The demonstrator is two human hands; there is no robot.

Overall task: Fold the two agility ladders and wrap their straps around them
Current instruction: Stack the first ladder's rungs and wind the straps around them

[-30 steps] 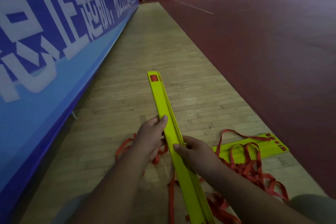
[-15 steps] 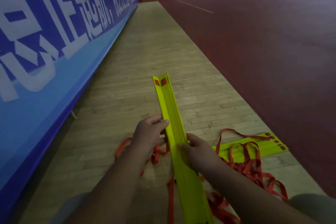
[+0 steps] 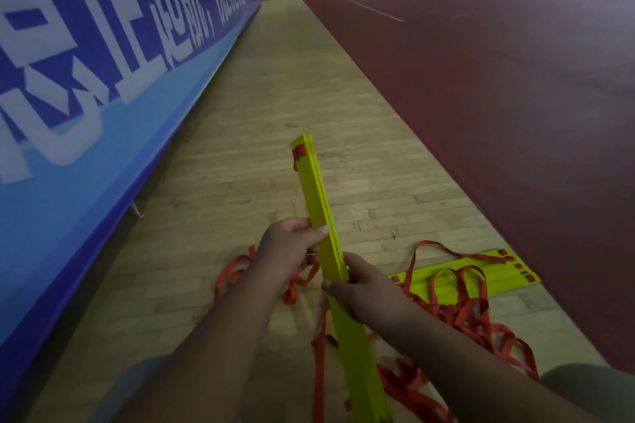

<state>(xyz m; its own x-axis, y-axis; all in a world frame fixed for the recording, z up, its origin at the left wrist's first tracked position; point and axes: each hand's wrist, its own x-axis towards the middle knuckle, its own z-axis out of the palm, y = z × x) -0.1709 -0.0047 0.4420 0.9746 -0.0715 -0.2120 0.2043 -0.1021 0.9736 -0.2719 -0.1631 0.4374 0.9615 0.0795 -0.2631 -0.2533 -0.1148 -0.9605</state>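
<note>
On the left, a pale strip of wooden plank floor (image 3: pixel 275 89) is bounded by a long blue banner board with white lettering (image 3: pixel 103 79), and on the right by the edge of a wide dark red court surface (image 3: pixel 498 96); open floor is seen ahead along the strip and across the court. Above the planks a stack of flat yellow plastic ladder rungs (image 3: pixel 318 196) is held, pointed away from the person, its far end marked by a red strap patch. The stack is gripped at its left edge by the left hand (image 3: pixel 287 251), with the thumb laid on the upper face and the fingers curled round, and just nearer, at its right edge, by the right hand (image 3: pixel 366 288), with the thumb across the top and the fingers wrapped under. On the floor beneath and to the right of the hands, loose red webbing straps (image 3: pixel 460 316) are tangled. To the right, close to the court edge, a second set of yellow rungs (image 3: pixel 505 276) is laid flat on the planks, with strap loops draped over it
</note>
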